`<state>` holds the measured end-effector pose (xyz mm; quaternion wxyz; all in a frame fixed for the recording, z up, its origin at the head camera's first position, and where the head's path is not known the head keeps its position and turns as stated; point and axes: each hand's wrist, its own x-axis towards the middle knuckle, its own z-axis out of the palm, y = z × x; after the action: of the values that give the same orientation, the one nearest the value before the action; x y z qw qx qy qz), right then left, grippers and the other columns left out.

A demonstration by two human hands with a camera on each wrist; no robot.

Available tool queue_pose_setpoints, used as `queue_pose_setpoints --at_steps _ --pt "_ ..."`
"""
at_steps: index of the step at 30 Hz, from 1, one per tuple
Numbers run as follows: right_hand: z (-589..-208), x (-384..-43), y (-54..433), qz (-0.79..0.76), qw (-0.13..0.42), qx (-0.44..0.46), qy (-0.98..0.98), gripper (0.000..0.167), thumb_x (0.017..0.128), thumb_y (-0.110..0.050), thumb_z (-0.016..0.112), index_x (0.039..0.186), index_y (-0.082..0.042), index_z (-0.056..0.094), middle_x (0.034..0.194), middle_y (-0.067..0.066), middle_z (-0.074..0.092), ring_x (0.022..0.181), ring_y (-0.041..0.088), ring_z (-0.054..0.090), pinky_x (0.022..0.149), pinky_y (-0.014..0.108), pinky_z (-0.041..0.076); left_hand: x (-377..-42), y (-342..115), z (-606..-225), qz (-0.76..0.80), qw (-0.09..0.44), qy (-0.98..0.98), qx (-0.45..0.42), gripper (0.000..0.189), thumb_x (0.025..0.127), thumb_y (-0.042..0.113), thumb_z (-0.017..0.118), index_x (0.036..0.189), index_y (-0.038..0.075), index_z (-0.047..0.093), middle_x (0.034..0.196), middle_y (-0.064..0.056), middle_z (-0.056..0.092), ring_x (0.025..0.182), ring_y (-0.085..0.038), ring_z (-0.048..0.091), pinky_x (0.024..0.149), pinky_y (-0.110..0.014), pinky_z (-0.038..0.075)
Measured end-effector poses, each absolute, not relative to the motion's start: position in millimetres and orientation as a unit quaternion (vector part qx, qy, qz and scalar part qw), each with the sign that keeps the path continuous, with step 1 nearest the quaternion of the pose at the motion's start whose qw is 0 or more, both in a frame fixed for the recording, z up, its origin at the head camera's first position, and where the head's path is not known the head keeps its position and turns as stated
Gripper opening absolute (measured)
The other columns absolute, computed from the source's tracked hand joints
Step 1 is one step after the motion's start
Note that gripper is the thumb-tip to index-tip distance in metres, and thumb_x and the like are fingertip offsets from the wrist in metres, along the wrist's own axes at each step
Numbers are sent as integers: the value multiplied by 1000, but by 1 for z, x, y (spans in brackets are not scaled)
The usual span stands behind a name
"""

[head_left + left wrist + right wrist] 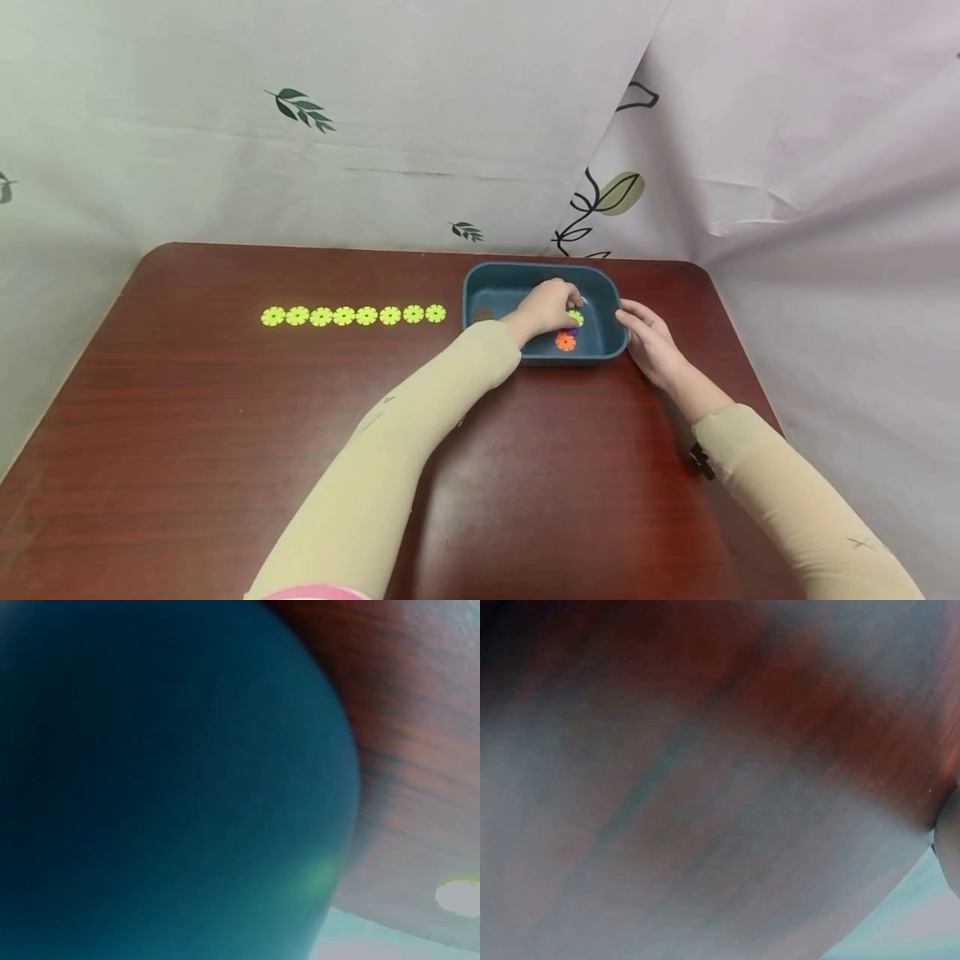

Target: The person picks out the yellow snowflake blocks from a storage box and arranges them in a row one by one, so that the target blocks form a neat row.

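A dark blue plastic bin (543,362) stands at the back right of the table. My left hand (546,305) reaches into it, thumb and fingers curled around a yellow-green interlocking disc (576,317). Beside those fingertips lie an orange interlocking disc (566,342) and a purple interlocking disc (572,331), partly hidden. A brown disc (482,314) is at the bin's left end. At the right end my right hand (656,346) grips the rim with thumb and fingers. The left wrist view is filled by the bin's blue wall (225,765); neither wrist view shows the fingers' work.
Left of the bin, several yellow-green discs (344,316) lie in a straight row on the dark red wooden table (225,400). A pale cloth with leaf prints (420,108) hangs behind the table and along its sides.
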<state>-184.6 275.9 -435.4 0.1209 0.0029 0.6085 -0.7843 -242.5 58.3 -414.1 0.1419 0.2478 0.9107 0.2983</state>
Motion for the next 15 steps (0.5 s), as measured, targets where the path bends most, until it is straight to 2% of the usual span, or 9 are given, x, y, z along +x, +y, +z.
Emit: queue_pose_setpoints --at_steps 5,15 --pt "-437 -185 276 -787 122 0 605 21 110 -5 51 116 -15 69 111 -7 73 100 4 69 88 17 56 -243 56 -412 317 146 905 244 36 95 13 76 131 7 73 127 -8 72 117 -19 66 104 -29 55" --pt "-437 -185 277 -783 121 0 610 18 110 -6 52 120 -13 66 112 -6 72 101 5 68 89 17 56 -242 59 -415 283 138 917 246 36 98 22 78 131 8 73 129 -8 71 119 -19 65 107 -31 54"
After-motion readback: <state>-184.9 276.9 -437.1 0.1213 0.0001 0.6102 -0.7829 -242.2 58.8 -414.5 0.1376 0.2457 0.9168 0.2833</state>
